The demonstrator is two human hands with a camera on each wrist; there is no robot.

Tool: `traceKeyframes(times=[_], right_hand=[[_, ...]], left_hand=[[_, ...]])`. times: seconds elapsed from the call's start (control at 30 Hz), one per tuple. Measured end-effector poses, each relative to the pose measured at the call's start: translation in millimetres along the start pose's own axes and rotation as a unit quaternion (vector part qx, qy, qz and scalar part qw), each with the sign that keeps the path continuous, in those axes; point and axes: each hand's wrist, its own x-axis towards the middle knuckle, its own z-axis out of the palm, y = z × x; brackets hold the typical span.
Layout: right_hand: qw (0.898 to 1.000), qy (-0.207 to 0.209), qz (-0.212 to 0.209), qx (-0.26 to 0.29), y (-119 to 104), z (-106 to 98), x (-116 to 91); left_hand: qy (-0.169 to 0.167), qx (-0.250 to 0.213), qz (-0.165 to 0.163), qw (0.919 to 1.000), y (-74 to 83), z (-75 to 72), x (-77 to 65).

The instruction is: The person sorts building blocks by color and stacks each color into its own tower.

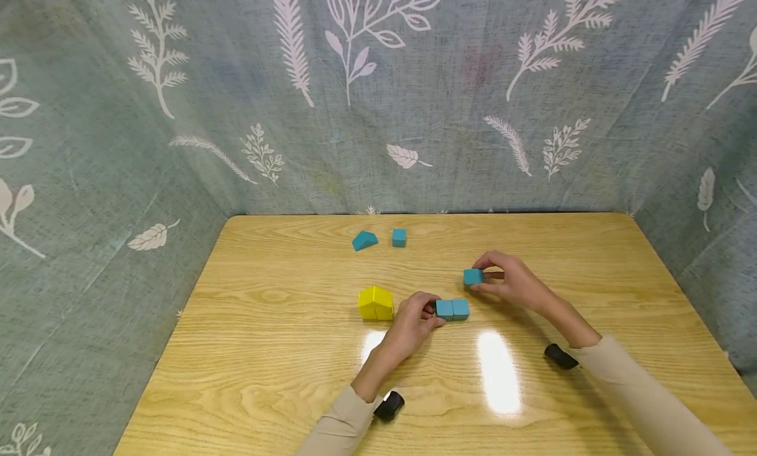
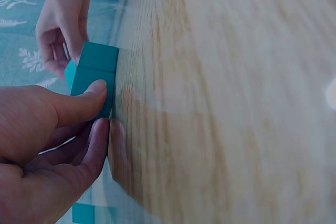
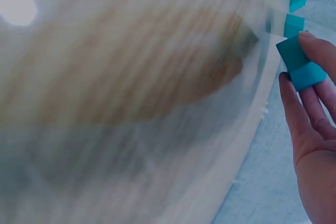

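A grey-blue curtain (image 1: 367,121) with pale leaf prints is hanging round a light wood table (image 1: 266,377). From here I'm watching the person's left hand (image 1: 411,324) pinching, thumb against fingers, the near end of two light-blue blocks (image 1: 452,309) that are sitting side by side, touching, on the wood. The right hand (image 1: 514,282) is gripping another blue block (image 1: 473,276) between thumb and fingertips, holding it up just beyond the pair, toward its right end. Left of the left hand, a yellow peaked shape (image 1: 375,303) is standing on the table. Farther out, near the back edge, a slanted blue piece (image 1: 365,240) and a small blue cube (image 1: 399,237) are lying a little apart.
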Motion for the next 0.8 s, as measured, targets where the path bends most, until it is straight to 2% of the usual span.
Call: traceKeyframes(times=[0.33, 0.57, 0.8], right_hand=[[0.999, 0.022, -0.015, 0.044, -3.6, 6.2, -20.2], [0.992, 0.019, 0.0, 0.121, -9.5, 10.4, -29.3], [0.992, 0.008, -0.011, 0.123, -16.5, 19.2, -31.0]], left_hand=[[-0.003, 0.0, -0.005, 1.0, -0.1, 0.1, 0.2], [-0.003, -0.002, -0.005, 1.0, -0.5, 0.6, 0.4], [0.009, -0.004, 0.014, 0.9999, -0.5, 0.7, 0.1]])
